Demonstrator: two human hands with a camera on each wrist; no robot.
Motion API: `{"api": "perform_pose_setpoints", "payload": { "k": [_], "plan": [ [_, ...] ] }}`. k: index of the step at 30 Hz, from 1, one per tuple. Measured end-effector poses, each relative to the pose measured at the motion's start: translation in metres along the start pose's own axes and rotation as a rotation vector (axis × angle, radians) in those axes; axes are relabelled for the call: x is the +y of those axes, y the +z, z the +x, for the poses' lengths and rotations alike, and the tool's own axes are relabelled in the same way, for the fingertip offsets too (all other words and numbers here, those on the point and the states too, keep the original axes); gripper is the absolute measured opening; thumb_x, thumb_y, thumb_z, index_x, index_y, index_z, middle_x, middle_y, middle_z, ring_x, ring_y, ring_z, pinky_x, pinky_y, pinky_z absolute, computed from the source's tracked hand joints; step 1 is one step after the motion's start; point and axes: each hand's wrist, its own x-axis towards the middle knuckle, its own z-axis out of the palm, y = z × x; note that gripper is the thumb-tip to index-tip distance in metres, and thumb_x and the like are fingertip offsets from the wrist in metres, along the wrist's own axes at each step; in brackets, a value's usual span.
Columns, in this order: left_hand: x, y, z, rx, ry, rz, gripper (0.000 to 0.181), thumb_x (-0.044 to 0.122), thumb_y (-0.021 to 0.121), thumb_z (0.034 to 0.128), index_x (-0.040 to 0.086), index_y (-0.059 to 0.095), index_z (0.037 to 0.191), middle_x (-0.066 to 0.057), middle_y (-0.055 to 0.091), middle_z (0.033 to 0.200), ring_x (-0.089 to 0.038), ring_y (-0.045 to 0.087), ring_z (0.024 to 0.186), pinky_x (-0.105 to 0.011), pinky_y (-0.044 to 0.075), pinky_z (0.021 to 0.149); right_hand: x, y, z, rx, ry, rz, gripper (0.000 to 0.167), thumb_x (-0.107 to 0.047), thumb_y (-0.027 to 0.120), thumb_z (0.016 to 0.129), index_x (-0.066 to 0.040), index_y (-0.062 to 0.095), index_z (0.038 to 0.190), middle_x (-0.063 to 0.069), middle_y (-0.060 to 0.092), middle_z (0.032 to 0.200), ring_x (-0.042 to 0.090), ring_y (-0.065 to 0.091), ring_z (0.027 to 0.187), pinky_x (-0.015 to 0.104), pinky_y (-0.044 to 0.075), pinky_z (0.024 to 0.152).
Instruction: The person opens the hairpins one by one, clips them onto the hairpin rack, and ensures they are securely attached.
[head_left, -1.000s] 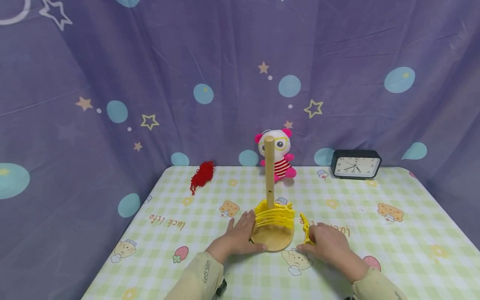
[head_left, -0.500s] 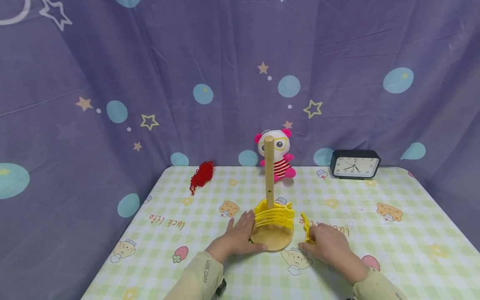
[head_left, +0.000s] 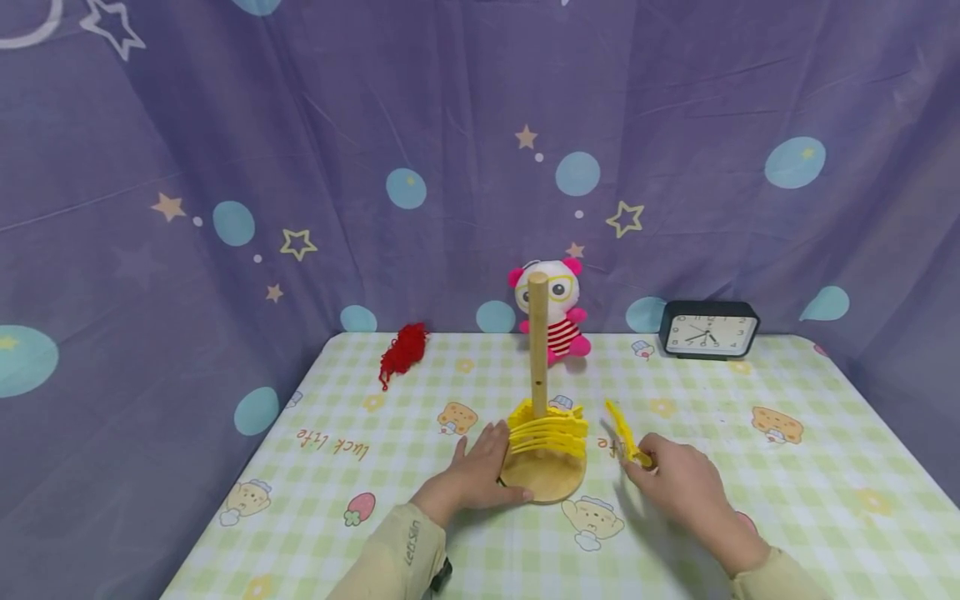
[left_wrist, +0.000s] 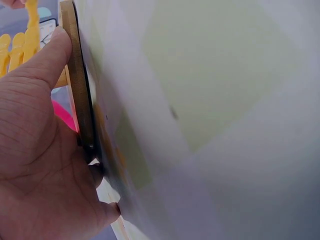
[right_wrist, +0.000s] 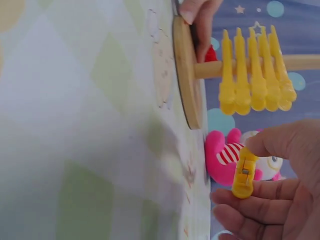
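My left hand holds the round base of a wooden stand at its left side, thumb along the near rim; in the left wrist view the thumb lies on the base's edge. Several yellow clothespins sit stacked around the upright post, low down, and show side by side in the right wrist view. To the right of the stand, my right hand pinches one yellow clothespin between thumb and fingers, apart from the stack. A metal spring shows in that clothespin.
A pink and white plush panda sits behind the post. Red yarn lies at the back left, and a black alarm clock stands at the back right. The table has a checked cover; a purple curtain hangs behind.
My right hand has moved right and slightly up with the clothespin, which now tilts more and stands off from the stand. The left hand and stand have stayed put.
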Motion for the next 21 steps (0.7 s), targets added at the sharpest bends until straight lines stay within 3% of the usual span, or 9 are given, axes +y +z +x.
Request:
{"api": "perform_pose_setpoints", "payload": {
  "k": [6, 10, 15, 21],
  "plan": [
    [-0.004, 0.005, 0.005, -0.004, -0.012, 0.016, 0.109, 0.069, 0.060, 0.0826, 0.010, 0.008, 0.158, -0.003, 0.003, 0.164, -0.020, 0.000, 0.150, -0.053, -0.001, 0.117, 0.004, -0.014, 0.001, 0.119, -0.025, 0.088, 0.030, -0.025, 0.072, 0.084, -0.004, 0.068, 0.104, 0.006, 0.071, 0.088, 0.016, 0.060, 0.069, 0.037, 0.047, 0.060],
    [-0.009, 0.010, 0.009, 0.004, -0.014, 0.008, 0.110, 0.070, 0.060, 0.0817, 0.011, 0.007, 0.158, -0.002, 0.001, 0.164, -0.019, -0.002, 0.149, -0.053, -0.004, 0.117, 0.005, -0.024, 0.000, 0.179, -0.052, 0.145, 0.028, -0.019, 0.069, 0.088, -0.004, 0.068, 0.112, 0.006, 0.070, 0.087, 0.016, 0.060, 0.069, 0.035, 0.047, 0.059],
    [-0.011, 0.012, 0.011, 0.016, -0.012, -0.008, 0.111, 0.071, 0.061, 0.0806, 0.010, 0.009, 0.158, -0.002, 0.003, 0.164, -0.020, -0.001, 0.149, -0.053, -0.004, 0.117, 0.006, -0.033, -0.001, 0.213, -0.127, 0.176, 0.032, -0.012, 0.065, 0.092, -0.007, 0.063, 0.124, 0.000, 0.060, 0.076, 0.014, 0.056, 0.068, 0.033, 0.046, 0.058],
    [-0.007, 0.008, 0.007, 0.004, -0.014, 0.001, 0.110, 0.070, 0.061, 0.0815, 0.010, 0.009, 0.158, -0.003, 0.003, 0.164, -0.020, -0.001, 0.150, -0.053, -0.004, 0.117, 0.006, -0.035, -0.002, 0.279, -0.221, 0.131, 0.034, -0.005, 0.063, 0.094, -0.011, 0.061, 0.127, -0.004, 0.046, 0.069, 0.012, 0.039, 0.062, 0.028, 0.034, 0.053]
  ]
}}
